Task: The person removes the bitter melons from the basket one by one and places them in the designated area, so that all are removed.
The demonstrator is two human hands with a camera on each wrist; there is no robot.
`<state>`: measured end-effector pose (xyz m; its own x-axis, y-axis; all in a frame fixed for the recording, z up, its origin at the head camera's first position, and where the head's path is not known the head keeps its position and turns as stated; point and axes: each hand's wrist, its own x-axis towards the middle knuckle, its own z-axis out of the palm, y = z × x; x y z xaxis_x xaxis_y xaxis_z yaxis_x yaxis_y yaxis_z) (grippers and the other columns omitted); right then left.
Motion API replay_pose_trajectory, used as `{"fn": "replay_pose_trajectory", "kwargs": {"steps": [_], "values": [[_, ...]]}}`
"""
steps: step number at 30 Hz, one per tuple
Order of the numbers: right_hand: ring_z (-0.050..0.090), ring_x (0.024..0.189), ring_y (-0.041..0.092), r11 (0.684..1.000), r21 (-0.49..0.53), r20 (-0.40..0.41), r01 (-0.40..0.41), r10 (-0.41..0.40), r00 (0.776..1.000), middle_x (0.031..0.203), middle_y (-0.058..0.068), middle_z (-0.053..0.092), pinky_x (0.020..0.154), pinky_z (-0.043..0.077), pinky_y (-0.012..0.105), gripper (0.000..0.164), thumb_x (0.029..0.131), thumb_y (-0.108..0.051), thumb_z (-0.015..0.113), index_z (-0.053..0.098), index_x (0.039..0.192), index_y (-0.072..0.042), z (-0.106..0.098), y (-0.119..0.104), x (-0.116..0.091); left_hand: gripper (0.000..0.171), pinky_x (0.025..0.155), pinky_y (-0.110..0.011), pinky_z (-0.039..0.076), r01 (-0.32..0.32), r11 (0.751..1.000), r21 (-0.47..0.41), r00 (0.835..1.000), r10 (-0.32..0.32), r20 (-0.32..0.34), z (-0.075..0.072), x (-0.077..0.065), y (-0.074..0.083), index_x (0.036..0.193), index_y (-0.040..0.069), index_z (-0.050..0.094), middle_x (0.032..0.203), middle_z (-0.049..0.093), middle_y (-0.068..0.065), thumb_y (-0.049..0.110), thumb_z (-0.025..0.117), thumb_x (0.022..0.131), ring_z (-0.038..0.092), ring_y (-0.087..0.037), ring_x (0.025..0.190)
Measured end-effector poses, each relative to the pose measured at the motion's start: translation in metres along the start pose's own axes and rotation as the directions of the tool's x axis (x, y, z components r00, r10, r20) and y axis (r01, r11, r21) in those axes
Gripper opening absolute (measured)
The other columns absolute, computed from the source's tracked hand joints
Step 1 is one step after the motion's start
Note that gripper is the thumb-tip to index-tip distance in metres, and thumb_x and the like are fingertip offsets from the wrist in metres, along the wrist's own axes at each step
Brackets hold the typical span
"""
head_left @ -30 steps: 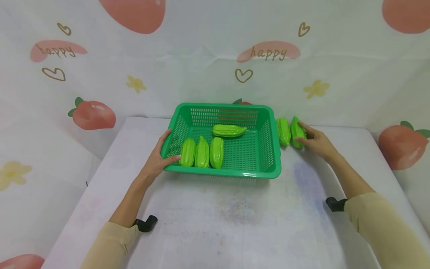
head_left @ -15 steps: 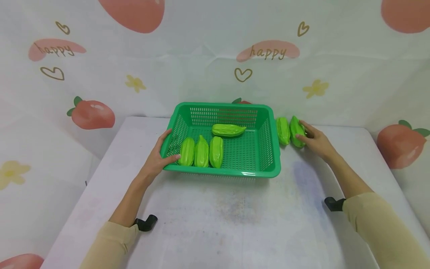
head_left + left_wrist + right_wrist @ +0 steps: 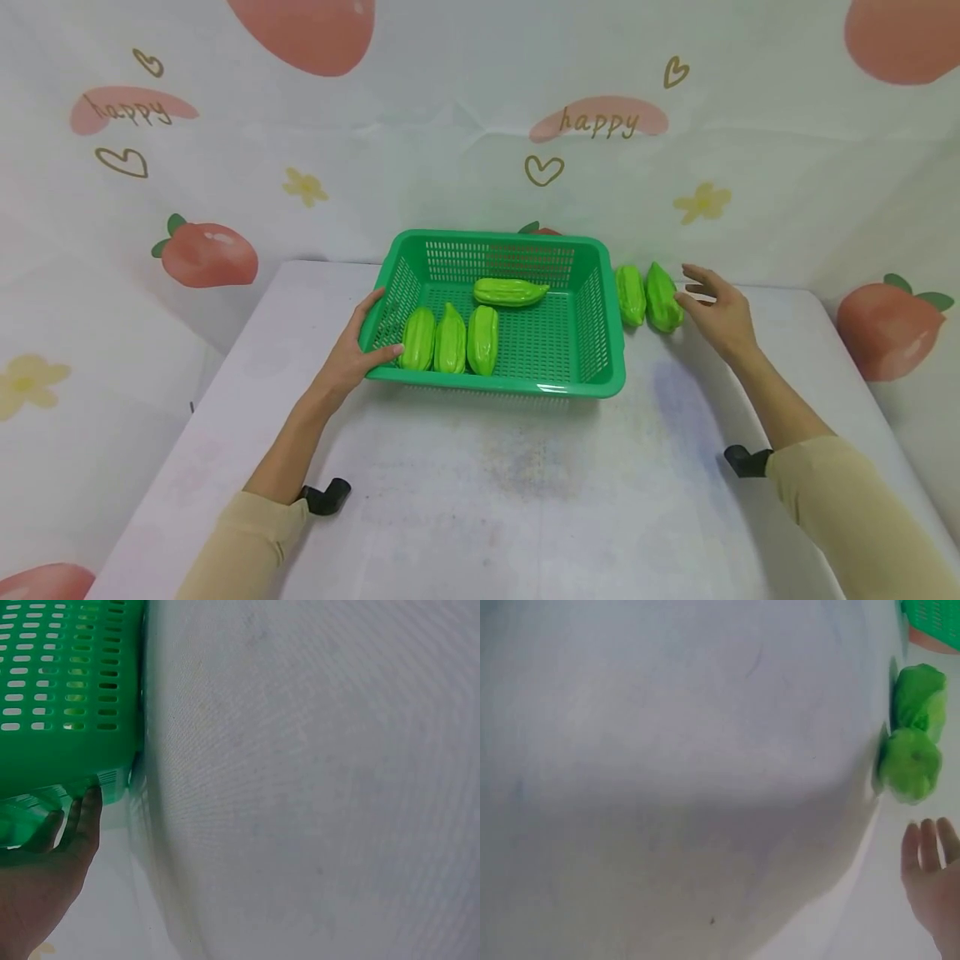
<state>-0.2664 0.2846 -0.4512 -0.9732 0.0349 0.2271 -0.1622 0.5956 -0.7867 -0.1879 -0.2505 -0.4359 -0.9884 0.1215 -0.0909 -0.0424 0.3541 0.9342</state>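
Note:
At the left end of a green plastic basket [image 3: 517, 386], my left hand [image 3: 347, 354] grips the rim, thumb over the inside and fingers along the outer wall. Inside, three ridged light-green bitter melons [image 3: 451, 340] stand side by side near the front left, while another bitter melon [image 3: 510, 292] lies crosswise at the back. Right of the basket, two more lie on the table: an inner bitter melon [image 3: 631, 296] and an outer bitter melon [image 3: 663, 298]. My right hand [image 3: 722, 315] is just right of the outer one, fingers spread and holding nothing; the right wrist view shows a gap.
The white table [image 3: 480, 500] runs up to a printed cloth backdrop [image 3: 420, 125] with peaches and lettering. The basket stands near the table's back edge. Both wrists carry a black mount [image 3: 327, 497].
My right hand has let go of the outer bitter melon and drawn back slightly to the right. The melon stays beside the other. My left hand and the basket have not moved.

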Motion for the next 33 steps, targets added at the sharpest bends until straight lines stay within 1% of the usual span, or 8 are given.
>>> {"fn": "replay_pose_trajectory", "kwargs": {"steps": [4, 7, 11, 16, 19, 25, 30, 33], "values": [[0.06, 0.112, 0.022, 0.998, 0.054, -0.083, 0.043, -0.039, 0.996, 0.135, 0.014, 0.06, 0.085, 0.044, 0.011, 0.043, 0.095, -0.015, 0.066, 0.059, 0.136, -0.004, 0.003, -0.005, -0.001, 0.09, 0.113, -0.061, 0.016, 0.002, 1.0, 0.0, 1.0, -0.002, 0.0, 0.0, 0.001, 0.0, 0.158, 0.041, 0.013, 0.165, 0.011, -0.004, 0.023, 0.07, 0.091, 0.017, -0.032, 0.146], [0.062, 0.106, 0.013, 0.993, 0.091, -0.133, 0.071, -0.059, 0.989, 0.129, 0.008, 0.065, 0.086, 0.045, 0.012, 0.04, 0.092, -0.008, 0.067, 0.062, 0.131, -0.001, 0.004, -0.018, -0.005, 0.09, 0.113, -0.062, 0.016, 0.0, 1.0, 0.002, 1.0, 0.0, -0.002, 0.0, 0.001, 0.001, 0.158, 0.041, 0.013, 0.164, 0.011, -0.005, 0.022, 0.069, 0.091, 0.018, -0.032, 0.146], [0.065, 0.1, 0.011, 0.982, 0.141, -0.16, 0.129, -0.106, 0.981, 0.122, 0.006, 0.069, 0.084, 0.047, 0.013, 0.036, 0.089, 0.002, 0.066, 0.064, 0.125, 0.006, 0.005, -0.047, -0.014, 0.09, 0.113, -0.062, 0.016, -0.003, 1.0, 0.001, 1.0, 0.003, 0.001, 0.001, 0.001, 0.002, 0.158, 0.041, 0.013, 0.165, 0.011, -0.004, 0.021, 0.069, 0.091, 0.017, -0.032, 0.146], [0.066, 0.101, 0.015, 0.957, 0.205, -0.17, 0.203, -0.169, 0.971, 0.119, 0.005, 0.07, 0.086, 0.048, 0.016, 0.033, 0.09, 0.005, 0.064, 0.063, 0.123, 0.009, 0.006, -0.076, -0.021, 0.09, 0.113, -0.061, 0.016, -0.007, 1.0, -0.01, 1.0, 0.007, 0.004, 0.0, 0.001, 0.002, 0.158, 0.041, 0.013, 0.165, 0.01, -0.003, 0.021, 0.069, 0.091, 0.016, -0.03, 0.147], [0.065, 0.102, 0.016, 0.939, 0.253, -0.161, 0.234, -0.198, 0.967, 0.119, 0.001, 0.069, 0.087, 0.048, 0.018, 0.033, 0.091, 0.005, 0.063, 0.062, 0.123, 0.01, 0.007, -0.085, -0.021, 0.089, 0.113, -0.06, 0.016, -0.004, 1.0, -0.017, 1.0, 0.004, 0.003, -0.001, 0.0, 0.003, 0.158, 0.041, 0.013, 0.165, 0.01, -0.002, 0.02, 0.069, 0.092, 0.016, -0.029, 0.147], [0.065, 0.1, 0.008, 0.919, 0.31, -0.109, 0.245, -0.221, 0.969, 0.118, -0.002, 0.069, 0.086, 0.049, 0.018, 0.034, 0.09, 0.007, 0.063, 0.061, 0.124, 0.01, 0.01, -0.097, -0.023, 0.089, 0.113, -0.059, 0.017, 0.002, 1.0, -0.026, 1.0, -0.002, 0.006, -0.001, 0.0, 0.003, 0.158, 0.042, 0.013, 0.165, 0.009, -0.001, 0.02, 0.069, 0.092, 0.017, -0.029, 0.146], [0.065, 0.104, 0.017, 0.913, 0.332, -0.052, 0.236, -0.233, 0.971, 0.12, -0.004, 0.067, 0.088, 0.049, 0.018, 0.037, 0.09, 0.009, 0.063, 0.06, 0.127, 0.008, 0.014, -0.095, -0.023, 0.089, 0.114, -0.059, 0.016, -0.001, 0.999, -0.032, 1.0, 0.002, 0.012, 0.0, 0.0, 0.003, 0.158, 0.042, 0.012, 0.165, 0.009, -0.001, 0.019, 0.069, 0.092, 0.016, -0.029, 0.147], [0.064, 0.105, 0.017, 0.912, 0.337, -0.008, 0.233, -0.245, 0.969, 0.123, -0.004, 0.065, 0.088, 0.049, 0.018, 0.042, 0.089, 0.01, 0.064, 0.058, 0.131, 0.005, 0.019, -0.089, -0.022, 0.089, 0.113, -0.059, 0.016, -0.002, 1.0, -0.025, 1.0, 0.002, 0.011, 0.0, 0.0, 0.003, 0.158, 0.041, 0.012, 0.165, 0.009, -0.001, 0.02, 0.068, 0.092, 0.016, -0.029, 0.147]]}}
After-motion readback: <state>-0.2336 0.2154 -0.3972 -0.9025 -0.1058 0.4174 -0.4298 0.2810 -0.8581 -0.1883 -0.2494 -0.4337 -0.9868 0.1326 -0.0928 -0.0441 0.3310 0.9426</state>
